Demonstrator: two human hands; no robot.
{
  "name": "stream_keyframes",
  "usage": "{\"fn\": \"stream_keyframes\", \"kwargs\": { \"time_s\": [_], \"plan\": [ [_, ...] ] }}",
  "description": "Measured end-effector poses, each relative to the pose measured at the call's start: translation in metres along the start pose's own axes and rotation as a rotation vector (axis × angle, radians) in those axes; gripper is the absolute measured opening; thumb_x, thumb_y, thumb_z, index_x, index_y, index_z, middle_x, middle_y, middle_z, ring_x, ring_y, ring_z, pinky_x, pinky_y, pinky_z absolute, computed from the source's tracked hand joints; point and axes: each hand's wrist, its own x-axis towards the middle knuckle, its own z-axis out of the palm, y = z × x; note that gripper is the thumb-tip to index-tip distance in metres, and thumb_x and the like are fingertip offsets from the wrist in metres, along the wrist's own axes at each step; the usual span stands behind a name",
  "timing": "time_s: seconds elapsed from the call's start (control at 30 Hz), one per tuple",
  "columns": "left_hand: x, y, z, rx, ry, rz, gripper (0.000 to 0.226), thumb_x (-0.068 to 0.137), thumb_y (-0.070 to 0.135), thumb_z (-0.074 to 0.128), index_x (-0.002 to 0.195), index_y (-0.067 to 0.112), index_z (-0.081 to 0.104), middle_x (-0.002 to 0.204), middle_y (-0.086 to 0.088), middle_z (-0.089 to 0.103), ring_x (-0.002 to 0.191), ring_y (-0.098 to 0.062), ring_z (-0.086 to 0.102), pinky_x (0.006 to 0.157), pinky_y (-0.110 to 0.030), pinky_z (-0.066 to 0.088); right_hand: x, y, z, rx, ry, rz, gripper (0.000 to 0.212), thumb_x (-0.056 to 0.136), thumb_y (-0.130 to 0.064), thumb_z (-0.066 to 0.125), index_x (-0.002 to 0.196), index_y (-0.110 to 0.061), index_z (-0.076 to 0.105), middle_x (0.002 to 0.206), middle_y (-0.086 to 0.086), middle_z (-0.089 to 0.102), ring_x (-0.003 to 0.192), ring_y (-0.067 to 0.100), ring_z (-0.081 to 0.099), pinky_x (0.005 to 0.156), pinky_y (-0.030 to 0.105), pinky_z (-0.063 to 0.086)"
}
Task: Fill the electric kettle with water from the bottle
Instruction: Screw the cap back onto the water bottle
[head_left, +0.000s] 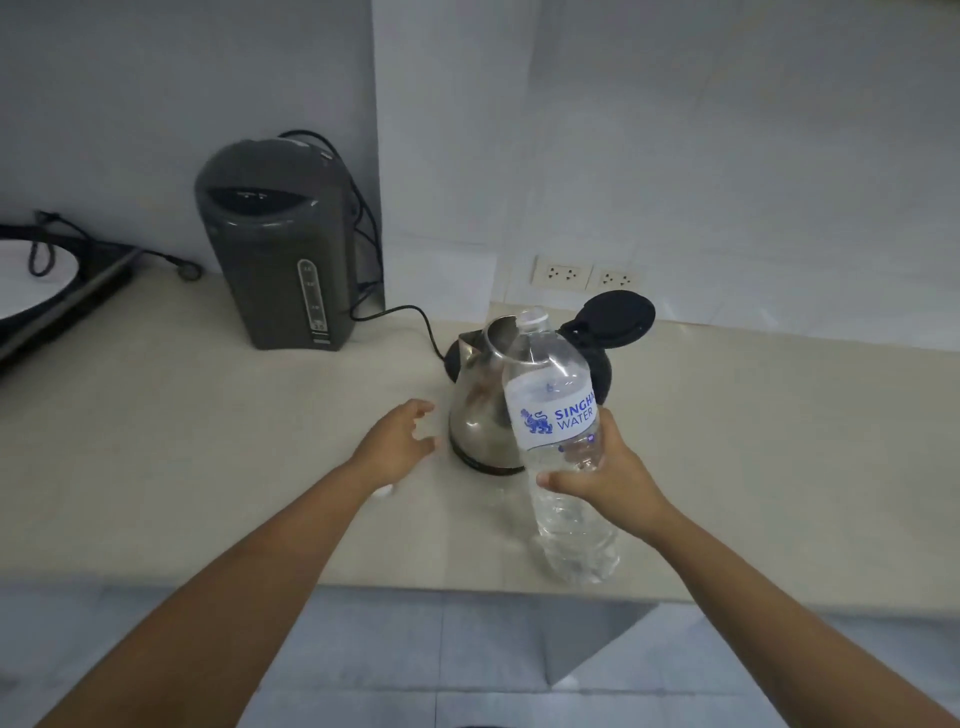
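While the kettle (480, 415) is standing on the counter (753, 441) with its lid (615, 318) flipped up, the uncapped bottle (558, 436) is being gripped by the right hand (605, 475); the left hand (397, 441) is being held open beside the kettle, fingers spread.

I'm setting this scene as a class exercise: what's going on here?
A person stands at a counter. The right hand grips a clear water bottle, cap off, held near the steel electric kettle, whose black lid is flipped open. The left hand hovers open beside the kettle. No water is visibly pouring yet.
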Motion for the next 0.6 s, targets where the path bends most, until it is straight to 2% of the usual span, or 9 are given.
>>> {"fn": "stream_keyframes", "kwargs": {
  "time_s": [0.07,0.13,0.23,0.27,0.37,0.5,0.6],
  "plan": [
    [-0.011,-0.020,-0.007,0.225,-0.104,-0.044,0.058,0.091,0.028,0.067,0.143,0.020,0.044,0.142,-0.006,0.045,0.121,-0.023,0.053,0.097,-0.030,0.043,0.004,-0.008,0.011,0.017,-0.046,-0.036,0.078,0.059,-0.042,0.088,0.112,-0.067,0.035,0.105,-0.040,0.061,0.098,-0.015,0.059,0.071,0.011,0.047],
    [-0.023,-0.038,-0.009,0.419,-0.202,-0.083,0.061,0.091,0.035,0.065,0.146,0.023,0.041,0.141,-0.007,0.043,0.123,-0.023,0.050,0.098,-0.031,0.043,0.010,-0.016,0.023,0.041,-0.094,-0.075,0.081,0.059,-0.039,0.089,0.114,-0.067,0.035,0.108,-0.039,0.061,0.101,-0.012,0.060,0.071,0.008,0.049],
    [-0.039,-0.057,-0.004,0.540,-0.191,-0.081,0.050,0.094,0.034,0.061,0.141,0.025,0.049,0.135,-0.007,0.046,0.122,-0.023,0.050,0.095,-0.030,0.043,0.021,-0.028,0.041,0.073,-0.148,-0.133,0.090,0.063,-0.032,0.091,0.129,-0.056,0.035,0.110,-0.042,0.058,0.102,-0.013,0.060,0.073,0.005,0.049],
    [-0.043,-0.061,-0.002,0.545,-0.159,-0.076,0.044,0.095,0.032,0.059,0.138,0.024,0.053,0.131,-0.007,0.047,0.118,-0.024,0.052,0.093,-0.030,0.044,0.025,-0.032,0.047,0.072,-0.160,-0.149,0.092,0.064,-0.033,0.092,0.132,-0.052,0.034,0.110,-0.042,0.058,0.101,-0.014,0.060,0.073,0.006,0.049],
    [-0.052,-0.069,-0.002,0.517,-0.081,-0.080,0.035,0.098,0.029,0.053,0.131,0.021,0.057,0.125,-0.008,0.050,0.110,-0.025,0.057,0.087,-0.030,0.043,0.039,-0.040,0.066,0.065,-0.187,-0.174,0.091,0.064,-0.033,0.092,0.132,-0.047,0.033,0.113,-0.028,0.063,0.101,-0.014,0.059,0.073,0.005,0.046],
    [-0.056,-0.076,-0.022,0.397,0.070,-0.107,0.033,0.095,0.026,0.058,0.126,0.016,0.061,0.121,-0.010,0.056,0.106,-0.026,0.060,0.083,-0.026,0.041,0.057,-0.051,0.093,0.082,-0.151,-0.188,0.089,0.065,-0.030,0.092,0.129,-0.042,0.031,0.114,-0.024,0.060,0.103,-0.005,0.060,0.084,0.017,0.048],
    [-0.052,-0.068,-0.054,0.277,0.248,-0.114,0.032,0.092,0.024,0.065,0.122,0.014,0.064,0.116,-0.007,0.059,0.101,-0.024,0.061,0.080,-0.025,0.041,0.067,-0.059,0.114,0.131,-0.103,-0.225,0.087,0.064,-0.029,0.091,0.124,-0.046,0.031,0.115,-0.027,0.057,0.100,-0.018,0.053,0.075,0.001,0.041]
  ]
}}
